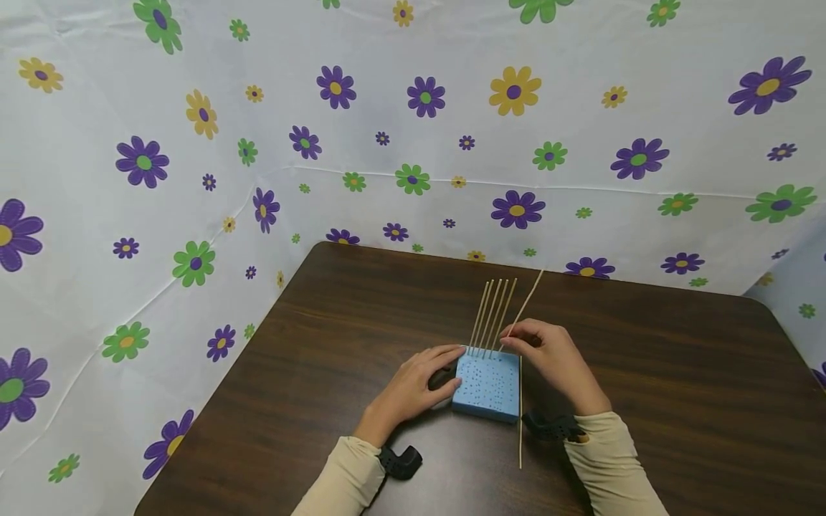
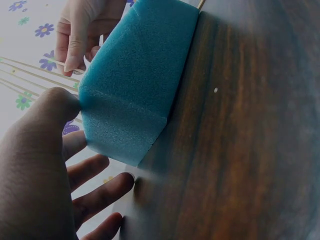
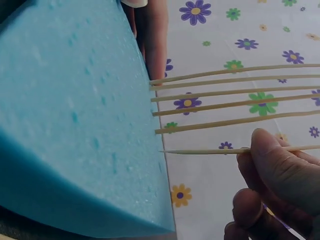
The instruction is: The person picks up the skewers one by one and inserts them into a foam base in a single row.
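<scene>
A light blue foam block (image 1: pixel 487 383), its top dotted with small holes, sits on the table. Several thin wooden skewers (image 1: pixel 490 315) stand in a row along its far edge. My right hand (image 1: pixel 548 355) pinches another skewer (image 3: pixel 205 151) between thumb and fingers; it leans to the right in the head view, its pointed tip right at the block's surface beside the row's right end. My left hand (image 1: pixel 413 383) rests against the block's left side, thumb touching it and the other fingers (image 2: pixel 102 197) spread and fairly straight.
One more skewer (image 1: pixel 520 430) lies on the dark wooden table (image 1: pixel 335 358) along the block's right side. A white flowered cloth (image 1: pixel 439 143) hangs behind the table and to its left. Black wrist cameras (image 1: pixel 401 464) are worn on both wrists.
</scene>
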### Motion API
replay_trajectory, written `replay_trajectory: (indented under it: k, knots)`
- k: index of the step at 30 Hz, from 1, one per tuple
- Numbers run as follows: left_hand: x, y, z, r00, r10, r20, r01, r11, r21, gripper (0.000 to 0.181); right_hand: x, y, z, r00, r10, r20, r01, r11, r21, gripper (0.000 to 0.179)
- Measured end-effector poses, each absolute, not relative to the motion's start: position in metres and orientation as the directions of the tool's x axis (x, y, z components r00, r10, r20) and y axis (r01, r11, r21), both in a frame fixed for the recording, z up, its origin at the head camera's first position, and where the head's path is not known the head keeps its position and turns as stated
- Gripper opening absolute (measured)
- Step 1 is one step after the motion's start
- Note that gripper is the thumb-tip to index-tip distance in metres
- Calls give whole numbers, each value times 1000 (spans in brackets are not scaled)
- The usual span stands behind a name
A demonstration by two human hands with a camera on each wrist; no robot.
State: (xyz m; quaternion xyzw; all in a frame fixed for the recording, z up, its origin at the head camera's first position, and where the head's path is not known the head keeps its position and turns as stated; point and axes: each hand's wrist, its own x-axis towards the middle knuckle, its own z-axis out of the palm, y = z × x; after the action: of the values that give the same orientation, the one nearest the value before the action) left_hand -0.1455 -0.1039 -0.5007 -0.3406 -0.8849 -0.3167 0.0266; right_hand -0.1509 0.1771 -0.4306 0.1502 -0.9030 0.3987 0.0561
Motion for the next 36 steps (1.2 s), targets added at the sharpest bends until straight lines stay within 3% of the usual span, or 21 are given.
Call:
replay_trajectory:
  k: [24, 36]
  knots:
    - [-146, -104, -501, -763, 590, 264, 624, 567, 538, 56, -151, 167, -433, -913, -306, 270, -408, 678, -611, 8]
    - [-145, -104, -501, -765, 586, 267, 623, 567, 539, 56, -150, 165, -434, -925, -286, 249, -379, 695, -611, 7]
